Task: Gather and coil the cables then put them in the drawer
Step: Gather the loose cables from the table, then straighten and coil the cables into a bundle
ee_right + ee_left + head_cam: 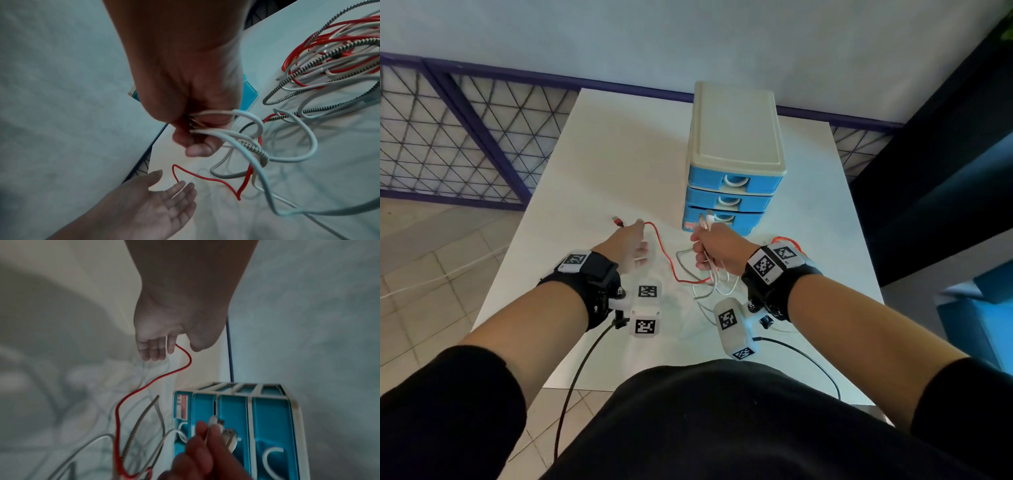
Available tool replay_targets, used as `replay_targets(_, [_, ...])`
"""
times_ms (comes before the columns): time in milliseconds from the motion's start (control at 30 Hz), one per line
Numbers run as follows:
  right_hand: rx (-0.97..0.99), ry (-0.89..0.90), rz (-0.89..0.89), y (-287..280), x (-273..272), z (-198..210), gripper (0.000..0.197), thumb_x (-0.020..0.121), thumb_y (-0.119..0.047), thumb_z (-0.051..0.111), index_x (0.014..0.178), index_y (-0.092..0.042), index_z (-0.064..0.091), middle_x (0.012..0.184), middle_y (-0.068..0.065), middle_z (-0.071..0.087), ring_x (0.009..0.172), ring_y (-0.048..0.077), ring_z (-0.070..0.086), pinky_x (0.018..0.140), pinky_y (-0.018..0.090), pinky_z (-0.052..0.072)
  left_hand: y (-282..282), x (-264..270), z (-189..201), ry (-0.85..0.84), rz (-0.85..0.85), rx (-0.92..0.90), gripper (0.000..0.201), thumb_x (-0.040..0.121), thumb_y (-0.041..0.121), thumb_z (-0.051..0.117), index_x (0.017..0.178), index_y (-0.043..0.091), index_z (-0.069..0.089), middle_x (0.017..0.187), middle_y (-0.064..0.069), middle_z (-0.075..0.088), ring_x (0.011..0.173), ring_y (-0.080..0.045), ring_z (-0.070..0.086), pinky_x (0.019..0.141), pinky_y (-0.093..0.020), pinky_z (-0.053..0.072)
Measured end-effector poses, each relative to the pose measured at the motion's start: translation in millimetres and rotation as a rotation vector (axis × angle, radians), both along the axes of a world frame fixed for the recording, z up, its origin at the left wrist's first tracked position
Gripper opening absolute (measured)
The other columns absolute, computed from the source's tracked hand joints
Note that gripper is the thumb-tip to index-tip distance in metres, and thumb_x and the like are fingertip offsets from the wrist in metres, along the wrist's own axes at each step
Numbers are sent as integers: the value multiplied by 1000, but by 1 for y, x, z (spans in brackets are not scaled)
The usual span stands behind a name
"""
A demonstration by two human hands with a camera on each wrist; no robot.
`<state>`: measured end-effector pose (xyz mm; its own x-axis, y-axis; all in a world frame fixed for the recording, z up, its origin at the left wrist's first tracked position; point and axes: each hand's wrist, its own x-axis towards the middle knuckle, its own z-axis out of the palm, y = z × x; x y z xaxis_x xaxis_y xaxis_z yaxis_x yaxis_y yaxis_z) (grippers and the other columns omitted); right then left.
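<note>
My right hand (709,246) grips a bundle of white cables (242,134) in its fist, just in front of the bottom drawer. Their plug ends (224,431) stick up above the fist. A grey braided cable (226,172) and a red cable (671,260) hang from the bundle onto the table. The red cable runs left to its plug (618,221). My left hand (640,240) hovers over that red cable with straight fingers (180,191) and bare palm, gripping nothing. The blue three-drawer unit (734,192) stands with all drawers closed.
A loose tangle of red, white and braided cables (339,56) lies on the white table (602,164) to the right of my right wrist. The table's left edge borders a tiled floor and a wire-mesh fence (448,137). A dark wall (945,171) is on the right.
</note>
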<state>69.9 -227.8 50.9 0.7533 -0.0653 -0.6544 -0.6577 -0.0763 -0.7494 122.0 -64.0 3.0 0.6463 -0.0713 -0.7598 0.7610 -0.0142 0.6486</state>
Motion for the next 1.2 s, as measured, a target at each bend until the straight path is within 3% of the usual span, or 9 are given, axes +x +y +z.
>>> replay_targets(133, [-44,-33,70,-3,2,-1,26,101,-20,38,77,-13,43,61,1,31,47,11,30,44,23,28,-3,2,3,-60,-156,-138,35,99,45,30,89,22,54,85,8,66,96,-15,55,87,-37,37])
replay_targets(200, [-43,-36,57,-6,6,-1,27,103,-16,34,76,-14,40,63,2,38,45,10,40,41,20,33,-8,-2,13,-92,-189,-124,32,100,37,35,78,24,55,70,10,66,89,-13,57,82,-36,32])
replay_targets(333, [-25,-15,66,-4,12,1,29,104,-21,34,83,-8,49,76,8,60,68,16,60,64,27,49,-16,-21,33,-340,-499,51,20,95,34,47,84,22,59,81,2,61,84,-14,61,91,-39,36])
replay_targets(467, [117,-67,-29,5,19,5,23,101,-17,43,101,2,57,84,13,64,68,20,63,62,31,53,-16,-47,46,-480,-811,26,23,95,34,46,78,22,58,84,-2,57,80,-12,52,80,-26,42])
replay_targets(567, [301,-104,-99,13,24,9,30,103,-18,40,88,1,57,78,14,64,69,22,67,66,31,56,-13,-54,50,-525,-887,71,25,90,26,47,75,9,58,85,-4,61,82,-13,54,87,-32,43])
replay_targets(800, [354,-194,18,17,24,21,27,105,-23,36,92,-9,55,67,-1,49,56,10,50,53,22,43,9,-42,54,-593,-934,182,27,90,35,57,92,14,73,97,2,73,90,-8,62,90,-26,45])
replay_targets(933, [339,-293,85,6,21,38,26,104,-33,34,94,-15,50,68,-1,50,57,12,57,60,27,47,14,-22,71,-684,-548,231,28,97,23,43,89,11,66,92,-3,68,86,-18,63,83,-34,46])
replay_targets(1100, [426,-459,61,4,18,71,25,104,-33,35,91,-15,46,56,-6,35,40,5,30,41,18,25,-22,-14,112,-723,-452,-91,51,93,59,30,104,16,55,98,-1,62,97,-12,60,90,-26,45])
replay_targets(1200, [542,-553,-62,3,24,93,25,104,-29,38,94,-12,55,53,-7,39,41,5,33,44,19,32,-50,-27,118,-712,-529,-310,64,82,70,39,106,11,47,99,-4,58,95,-12,60,85,-22,48])
